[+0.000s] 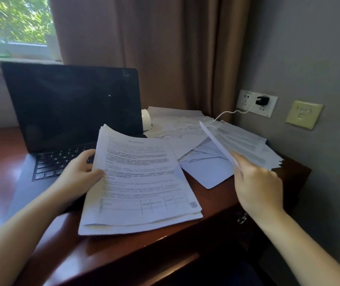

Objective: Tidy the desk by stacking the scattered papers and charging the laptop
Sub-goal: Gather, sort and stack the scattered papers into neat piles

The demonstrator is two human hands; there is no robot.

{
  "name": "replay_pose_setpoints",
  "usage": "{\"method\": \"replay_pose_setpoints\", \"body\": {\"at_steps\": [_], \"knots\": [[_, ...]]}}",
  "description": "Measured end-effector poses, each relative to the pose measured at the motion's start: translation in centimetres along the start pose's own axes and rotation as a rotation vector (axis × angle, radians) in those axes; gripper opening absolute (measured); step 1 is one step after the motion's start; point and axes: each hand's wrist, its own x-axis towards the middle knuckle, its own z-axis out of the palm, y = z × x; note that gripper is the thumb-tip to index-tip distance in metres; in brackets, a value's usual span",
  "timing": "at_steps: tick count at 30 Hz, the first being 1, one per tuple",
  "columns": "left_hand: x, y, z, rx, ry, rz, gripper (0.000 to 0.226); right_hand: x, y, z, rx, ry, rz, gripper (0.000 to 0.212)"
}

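Our left grip (80,172) pinches the stack (142,182) by its left edge at the counter's (216,201) front edge, long axis running away from us. Our right grip (255,182) pinches one sheet (216,141), edge-on, pointing back-left. The cable (226,114) crosses the back-right papers (245,141); lifting them could snag it.

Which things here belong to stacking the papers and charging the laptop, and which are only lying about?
For the job:
- stack of papers, held by the left hand
- single sheet, in the right hand
- scattered papers
- laptop
- black charger in the wall socket, and its white cable

Only lying about:
- white cup
- beige wall plate
- curtain
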Motion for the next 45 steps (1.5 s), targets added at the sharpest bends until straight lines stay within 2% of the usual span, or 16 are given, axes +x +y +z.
{"method": "replay_pose_setpoints", "body": {"at_steps": [1, 4, 10, 13, 15, 17, 20, 21, 23, 25, 29, 34, 37, 40, 43, 45], "knots": [[0.1, 0.1, -0.1, 0.01, 0.013, -0.001, 0.054, -0.3, -0.2, -0.1, 0.043, 0.094, -0.046, 0.028], [0.0, 0.1, 0.0, 0.03, -0.009, -0.017, 0.056, -1.4, -2.1, 0.0, 0.149, 0.167, -0.176, 0.036], [0.3, -0.6, 0.0, 0.019, -0.043, -0.022, 0.051, -1.7, -7.4, 2.6, 0.332, 0.088, -0.405, 0.041], [0.2, -0.9, -0.2, -0.025, -0.048, 0.019, 0.038, -1.4, -9.1, 3.9, 0.417, -0.061, -0.489, 0.045], [0.2, -0.9, -0.2, -0.143, -0.071, 0.014, 0.039, -1.6, -9.9, 4.7, 0.496, -0.234, -0.557, 0.043], [0.1, -0.6, -0.1, -0.246, -0.049, -0.032, 0.026, -1.5, -10.3, 5.1, 0.536, -0.395, -0.541, 0.037], [0.4, -0.8, -0.3, -0.382, -0.12, -0.125, 0.047, -1.6, -10.1, 5.3, 0.508, -0.457, -0.557, 0.042], [0.2, -0.6, -0.3, -0.373, -0.138, -0.133, 0.041, -1.6, -9.9, 5.0, 0.506, -0.499, -0.562, 0.047], [0.7, -1.0, -0.4, -0.171, -0.122, -0.086, 0.021, -1.2, -9.7, 4.2, 0.541, -0.664, -0.536, 0.066], [0.9, -1.3, -0.5, -0.022, -0.114, -0.045, 0.031, -0.3, -9.4, 4.0, 0.631, -0.735, -0.383, 0.071], [1.2, -1.6, -0.7, 0.008, -0.024, -0.018, 0.046, 2.8, -7.6, 6.8, 0.63, -0.534, -0.028, 0.034], [2.1, -2.1, -1.9, 0.087, 0.186, 0.011, 0.05, 7.1, -5.4, 10.4, 0.993, -0.388, 0.72, 0.038], [2.5, -2.4, -2.1, 0.097, 0.174, -0.027, 0.046, 9.1, -4.8, 12.4, 1.161, -0.35, 1.013, 0.018], [2.8, -2.8, -2.0, 0.121, 0.134, -0.034, 0.035, 10.2, -5.5, 13.5, 1.266, -0.327, 1.142, 0.016], [2.9, -2.8, -1.9, 0.181, 0.114, -0.019, 0.024, 10.9, -6.5, 14.7, 1.267, -0.348, 1.116, 0.061], [2.7, -2.7, -1.6, 0.229, 0.12, 0.018, 0.024, 11.3, -6.7, 15.9, 1.147, -0.382, 1.094, 0.066]]}}
